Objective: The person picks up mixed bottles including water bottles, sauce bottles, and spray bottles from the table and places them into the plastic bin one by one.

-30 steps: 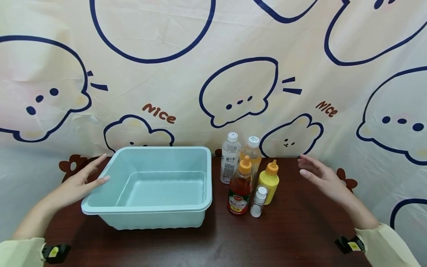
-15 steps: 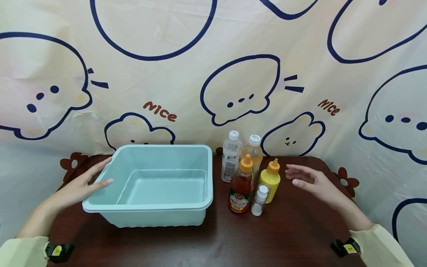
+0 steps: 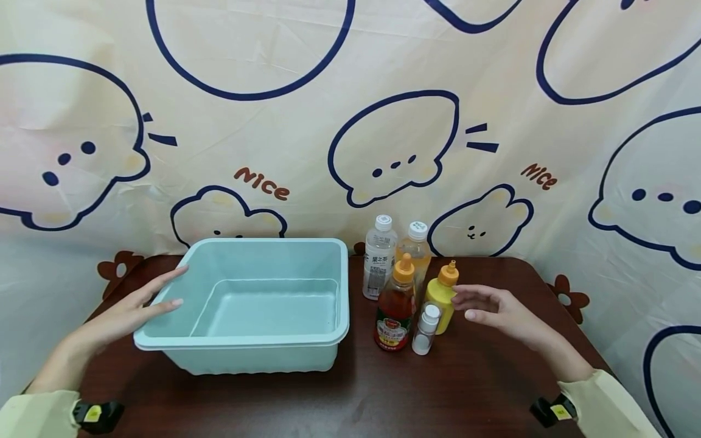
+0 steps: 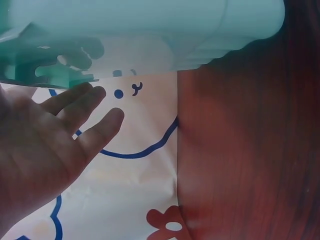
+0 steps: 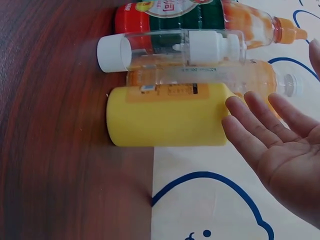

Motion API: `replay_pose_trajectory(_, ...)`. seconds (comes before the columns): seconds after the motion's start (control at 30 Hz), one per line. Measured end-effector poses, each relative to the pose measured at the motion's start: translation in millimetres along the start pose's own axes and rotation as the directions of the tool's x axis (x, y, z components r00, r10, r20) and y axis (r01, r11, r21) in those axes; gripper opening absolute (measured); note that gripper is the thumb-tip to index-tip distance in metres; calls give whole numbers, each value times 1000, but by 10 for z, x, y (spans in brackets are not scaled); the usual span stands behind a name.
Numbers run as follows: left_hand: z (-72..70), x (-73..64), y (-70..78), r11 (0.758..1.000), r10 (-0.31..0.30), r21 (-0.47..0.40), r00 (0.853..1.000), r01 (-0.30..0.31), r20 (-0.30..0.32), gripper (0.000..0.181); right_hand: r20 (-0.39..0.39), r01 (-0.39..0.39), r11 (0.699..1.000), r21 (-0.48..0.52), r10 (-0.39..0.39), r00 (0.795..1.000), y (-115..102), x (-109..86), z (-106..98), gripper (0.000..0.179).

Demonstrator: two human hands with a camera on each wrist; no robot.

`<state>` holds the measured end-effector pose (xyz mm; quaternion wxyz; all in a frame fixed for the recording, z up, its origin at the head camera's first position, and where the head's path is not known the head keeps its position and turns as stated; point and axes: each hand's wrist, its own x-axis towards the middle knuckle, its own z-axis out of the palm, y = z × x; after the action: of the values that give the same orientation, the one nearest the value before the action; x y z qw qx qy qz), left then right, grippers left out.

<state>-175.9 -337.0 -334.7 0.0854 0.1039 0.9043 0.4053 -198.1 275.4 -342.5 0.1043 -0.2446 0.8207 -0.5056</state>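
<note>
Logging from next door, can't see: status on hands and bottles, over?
Left hand at left rim of tub. Right hand beside yellow bottle, no grip, touch unclear. Small white-capped bottle crowds its near side.

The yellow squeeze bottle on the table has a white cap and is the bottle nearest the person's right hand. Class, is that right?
Not quite: the head view shows that the yellow squeeze bottle has an orange cap, not a white one. It is on the table and is the bottle nearest the person's right hand.

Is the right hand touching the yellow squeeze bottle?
Cannot tell: head and right wrist views show the right hand overlapping the yellow squeeze bottle, hiding any gap.
</note>
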Motion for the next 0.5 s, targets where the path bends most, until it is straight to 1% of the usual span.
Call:
replay_pose_trajectory(0.2,-1,5,-15,1000,-16,-7,1000,16,8,64,41,7,1000,23,-8,999,47,36,50,43)
replay_pose_trajectory(0.5,-6,16,-43,998,-21,-54,1000,22,24,62,80,-8,998,54,3,997,62,70,108,44)
